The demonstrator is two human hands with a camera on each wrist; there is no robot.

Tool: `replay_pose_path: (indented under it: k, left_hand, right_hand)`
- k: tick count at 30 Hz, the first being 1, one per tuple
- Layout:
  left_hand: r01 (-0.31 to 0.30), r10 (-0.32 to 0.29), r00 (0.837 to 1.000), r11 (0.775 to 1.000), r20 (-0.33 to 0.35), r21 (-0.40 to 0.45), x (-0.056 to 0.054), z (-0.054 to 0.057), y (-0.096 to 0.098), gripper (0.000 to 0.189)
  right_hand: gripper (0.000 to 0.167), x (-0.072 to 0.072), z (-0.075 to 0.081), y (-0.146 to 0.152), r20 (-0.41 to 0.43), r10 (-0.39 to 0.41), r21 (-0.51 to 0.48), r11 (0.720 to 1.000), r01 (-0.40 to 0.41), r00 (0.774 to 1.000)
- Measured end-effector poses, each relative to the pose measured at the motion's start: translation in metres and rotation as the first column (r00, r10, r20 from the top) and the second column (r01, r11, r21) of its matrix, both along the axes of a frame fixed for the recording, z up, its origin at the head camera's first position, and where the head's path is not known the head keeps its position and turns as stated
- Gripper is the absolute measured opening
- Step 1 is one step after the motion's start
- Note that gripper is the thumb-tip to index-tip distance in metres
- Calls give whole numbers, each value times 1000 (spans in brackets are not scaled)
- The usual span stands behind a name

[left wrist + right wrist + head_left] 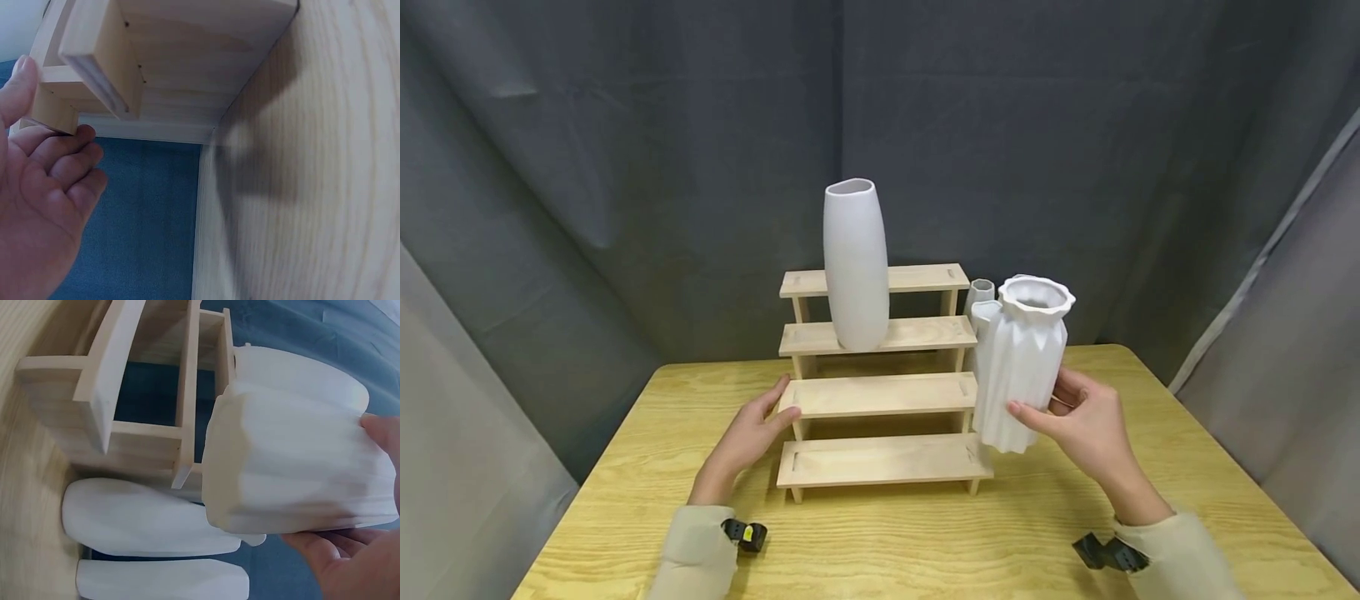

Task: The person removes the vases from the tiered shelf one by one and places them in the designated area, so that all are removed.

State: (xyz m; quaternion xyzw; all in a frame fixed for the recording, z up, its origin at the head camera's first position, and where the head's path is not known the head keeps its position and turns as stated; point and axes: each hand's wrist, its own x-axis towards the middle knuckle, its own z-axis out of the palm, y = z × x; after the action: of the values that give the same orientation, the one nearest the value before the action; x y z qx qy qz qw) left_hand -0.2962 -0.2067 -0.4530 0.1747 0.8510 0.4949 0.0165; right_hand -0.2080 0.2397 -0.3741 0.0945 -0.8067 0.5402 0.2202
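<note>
My right hand [1086, 425] grips a white fluted vase [1022, 375] with a scalloped rim, thumb in front and fingers behind. It is tilted slightly, beside the right end of a pale wooden tiered stand [880, 396]. In the right wrist view, the base of that fluted vase [225, 462] shows, clear of the table. On the left, my left hand [748, 433] holds the end of the stand's second board from the bottom. The left wrist view shows the thumb and curled fingers [69, 156] on either side of the wood. A tall smooth white vase [856, 267] stands upright on the second board from the top.
More white vases stand on the table right of the stand, partly hidden by the fluted one; the right wrist view shows a rounded vase [144, 515] and a straighter vase [162, 579]. The yellow wooden table [880, 542] ends at a dark grey curtain [700, 167].
</note>
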Motion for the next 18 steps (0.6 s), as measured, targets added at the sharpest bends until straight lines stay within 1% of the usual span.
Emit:
replay_pose_path:
  k: [10,18]
  left_hand:
    - [3,-3,1000,1000,-5,8,0,-1,-1,75]
    - [3,-3,1000,1000,7,10,-1,-1,-1,76]
  right_hand:
    - [61,5,-5,6,5,-41,12,999,41,999]
    - [61,7,-11,13,-4,-84,29,996,84,996]
